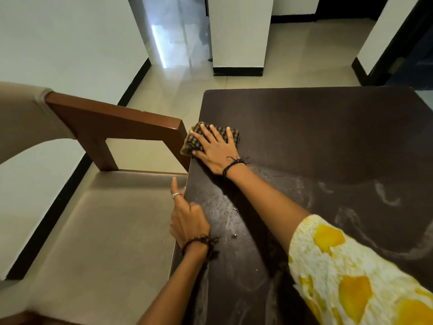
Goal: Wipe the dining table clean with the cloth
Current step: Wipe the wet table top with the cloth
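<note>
The right hand (214, 150) lies flat with fingers spread on the checked cloth (210, 137), pressing it to the dining table (328, 137) at the left edge, near the far corner; a flat palm likely spreads pressure so the cloth drags evenly. The left hand (187, 221) sits at the same edge nearer the person, fingers loosely curled against it and forefinger extended, holding nothing, probably to steady the body during the reach. Water drops and pale smears mark the dark tabletop between the arms and to the right, so much wiping seems left. A cushioned chair (93, 219) with a wooden armrest stands just beside the table
</note>
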The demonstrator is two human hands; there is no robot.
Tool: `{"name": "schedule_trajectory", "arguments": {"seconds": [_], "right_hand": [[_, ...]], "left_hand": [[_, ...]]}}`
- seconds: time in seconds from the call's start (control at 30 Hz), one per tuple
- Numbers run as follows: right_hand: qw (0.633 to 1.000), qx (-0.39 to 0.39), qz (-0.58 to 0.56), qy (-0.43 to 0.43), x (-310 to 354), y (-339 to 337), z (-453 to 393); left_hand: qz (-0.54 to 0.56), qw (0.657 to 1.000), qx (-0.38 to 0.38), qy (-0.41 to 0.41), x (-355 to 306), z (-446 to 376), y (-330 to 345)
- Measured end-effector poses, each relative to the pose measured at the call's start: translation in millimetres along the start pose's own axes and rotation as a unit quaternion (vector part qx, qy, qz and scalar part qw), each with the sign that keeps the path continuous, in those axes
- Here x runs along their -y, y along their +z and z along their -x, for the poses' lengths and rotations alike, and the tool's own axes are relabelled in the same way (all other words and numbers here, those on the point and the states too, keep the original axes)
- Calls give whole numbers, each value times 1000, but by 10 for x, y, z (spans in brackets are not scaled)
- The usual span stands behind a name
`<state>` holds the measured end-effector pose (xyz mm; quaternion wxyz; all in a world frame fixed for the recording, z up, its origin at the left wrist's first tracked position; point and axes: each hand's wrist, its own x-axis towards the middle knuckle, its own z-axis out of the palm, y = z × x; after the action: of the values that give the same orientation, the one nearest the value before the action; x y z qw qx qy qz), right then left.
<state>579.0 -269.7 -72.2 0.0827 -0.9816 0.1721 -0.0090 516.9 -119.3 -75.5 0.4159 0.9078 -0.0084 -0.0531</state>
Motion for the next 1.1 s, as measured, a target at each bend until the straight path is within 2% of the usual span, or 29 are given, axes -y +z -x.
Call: {"name": "schedule_trajectory", "arguments": {"seconds": [0.2,0.3,0.4,0.6,0.77,0.93,1.1], "right_hand": [[999,-20,-7,-45,197,55,357],[997,-15,-6,-82,255,84,580],[992,-14,-1,-126,212,84,834],[984,7,-15,-179,-88,36,1390],[989,13,-7,-149,-59,-22,1392],[995,3,48,-88,283,-92,933],[998,-35,-12,-52,455,24,889]], "left_hand": [[60,998,-20,22,-32,26,-31],[72,995,-35,66,-42,51,-72],[-6,991,-39,124,80,183,-139],[-184,976,8,116,420,745,-299],[-236,963,12,128,408,762,-263],[-253,958,5,135,399,773,-263],[-273,952,14,140,395,752,-254]]}}
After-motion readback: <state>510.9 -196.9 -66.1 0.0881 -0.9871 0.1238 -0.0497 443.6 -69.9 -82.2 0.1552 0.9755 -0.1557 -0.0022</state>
